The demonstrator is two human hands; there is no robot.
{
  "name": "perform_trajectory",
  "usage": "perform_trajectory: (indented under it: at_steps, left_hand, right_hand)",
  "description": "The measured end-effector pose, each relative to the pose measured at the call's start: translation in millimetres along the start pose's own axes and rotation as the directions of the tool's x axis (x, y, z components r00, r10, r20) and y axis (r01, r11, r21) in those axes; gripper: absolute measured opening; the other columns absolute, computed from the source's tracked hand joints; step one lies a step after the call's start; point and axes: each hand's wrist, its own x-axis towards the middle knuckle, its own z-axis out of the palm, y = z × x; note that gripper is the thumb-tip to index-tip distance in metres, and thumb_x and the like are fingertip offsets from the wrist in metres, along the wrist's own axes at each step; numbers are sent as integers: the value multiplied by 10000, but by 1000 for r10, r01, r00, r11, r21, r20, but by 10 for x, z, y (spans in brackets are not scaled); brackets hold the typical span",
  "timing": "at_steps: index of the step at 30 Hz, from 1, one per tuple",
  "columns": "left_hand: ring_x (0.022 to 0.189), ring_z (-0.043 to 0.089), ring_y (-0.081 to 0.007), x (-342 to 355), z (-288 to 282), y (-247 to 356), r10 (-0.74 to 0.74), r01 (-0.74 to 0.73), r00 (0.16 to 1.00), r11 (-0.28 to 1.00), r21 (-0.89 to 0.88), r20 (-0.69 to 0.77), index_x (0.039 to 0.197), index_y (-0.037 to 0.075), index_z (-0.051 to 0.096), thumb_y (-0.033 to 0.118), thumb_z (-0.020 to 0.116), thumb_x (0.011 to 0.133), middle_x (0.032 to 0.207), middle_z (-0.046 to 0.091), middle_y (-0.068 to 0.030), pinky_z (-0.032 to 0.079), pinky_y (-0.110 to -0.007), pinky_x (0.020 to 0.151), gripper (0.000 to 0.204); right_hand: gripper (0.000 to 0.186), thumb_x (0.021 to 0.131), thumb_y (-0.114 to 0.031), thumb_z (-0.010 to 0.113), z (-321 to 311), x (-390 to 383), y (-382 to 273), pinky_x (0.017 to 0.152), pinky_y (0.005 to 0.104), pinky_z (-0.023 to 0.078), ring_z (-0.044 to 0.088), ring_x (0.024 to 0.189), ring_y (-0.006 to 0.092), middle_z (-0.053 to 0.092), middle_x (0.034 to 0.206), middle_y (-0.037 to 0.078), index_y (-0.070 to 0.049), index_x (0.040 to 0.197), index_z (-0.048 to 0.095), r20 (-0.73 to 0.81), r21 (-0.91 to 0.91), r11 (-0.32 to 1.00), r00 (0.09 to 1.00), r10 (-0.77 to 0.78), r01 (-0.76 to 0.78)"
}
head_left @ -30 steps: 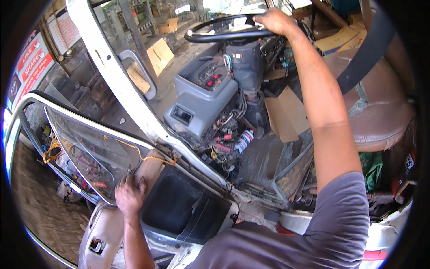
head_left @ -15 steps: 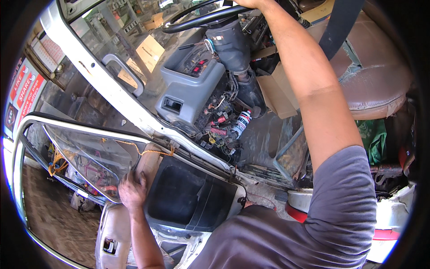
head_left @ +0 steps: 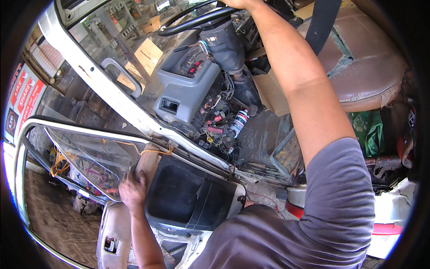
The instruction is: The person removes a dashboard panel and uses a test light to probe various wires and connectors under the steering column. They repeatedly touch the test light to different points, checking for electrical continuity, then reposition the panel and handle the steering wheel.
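My left hand point(head_left: 132, 189) is curled over the top edge of the opened vehicle door point(head_left: 152, 157), beside the lower corner of its window glass point(head_left: 89, 152). A black panel point(head_left: 177, 195) covers part of the door's inner side. My right arm stretches up across the cab to the steering wheel point(head_left: 197, 23). At the picture's top edge my right hand point(head_left: 237, 3) is closed on the wheel rim, its fingers partly cut off from view. Under the wheel are the grey steering column point(head_left: 221, 45) and a grey dashboard piece point(head_left: 186, 96).
Loose wires and connectors point(head_left: 215, 127) hang below the dashboard next to a spray can point(head_left: 239, 122). A cardboard box point(head_left: 271, 92) stands by the torn brown seat point(head_left: 367, 67). Green cloth point(head_left: 367, 132) lies under the seat. Orange string point(head_left: 58, 163) is tied at the door's window frame.
The cab and seat have shifted slightly left in the picture as the view moves. Both hands keep their places on the door and the steering wheel.
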Motion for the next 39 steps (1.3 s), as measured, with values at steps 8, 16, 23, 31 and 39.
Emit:
perform_trajectory:
  at_steps: [8, 16, 23, 31, 39]
  left_hand:
    - [987, 747, -465, 5, 17, -6, 19, -20, 999, 1000, -14, -25, 1104, 5, 779, 417, 707, 1037, 1045, 767, -242, 579, -563, 901, 424]
    - [981, 744, -468, 6, 52, -14, 37, -37, 998, 999, 7, -47, 1088, 11, 775, 416, 709, 1036, 1049, 769, -240, 579, -563, 889, 414]
    - [990, 746, -465, -2, 6, 29, 30, -30, 999, 1000, 9, -33, 1095, 7, 775, 415, 700, 1042, 1067, 775, -241, 577, -563, 894, 418]
    - [1003, 748, -466, -8, -7, 49, 10, -10, 999, 1000, 6, -44, 1131, 5, 784, 408, 695, 1042, 1077, 779, -244, 577, -556, 919, 422]
    - [970, 746, -454, -3, -14, 48, -31, 29, 998, 999, -46, -48, 1104, 32, 777, 422, 730, 1016, 1032, 771, -224, 580, -548, 906, 403]
  right_hand:
    - [593, 1008, -505, 600, 22, 25, 12, 1144, 500, 559, 709, 1353, 412, 747, 1442, 215, -35, 1300, 813, 25, -5, 996, 996, 84, -84]
    - [570, 1037, -524, 595, 28, -42, 12, 1150, 509, 554, 700, 1364, 407, 740, 1469, 186, -85, 1328, 811, -11, 55, 994, 995, 97, -97]
    - [524, 1014, -504, 621, 22, -102, -6, 1122, 521, 569, 719, 1315, 413, 771, 1392, 199, -91, 1257, 835, -64, 73, 995, 996, 66, -61]
    - [524, 986, -479, 649, -53, -159, -49, 1124, 520, 564, 717, 1319, 419, 766, 1388, 230, -86, 1285, 825, -9, 71, 995, 998, 65, -64]
    - [569, 1026, -559, 634, 211, 92, 173, 1070, 514, 570, 738, 1243, 439, 781, 1295, 242, -57, 1203, 834, -60, -59, 998, 998, -19, 15]
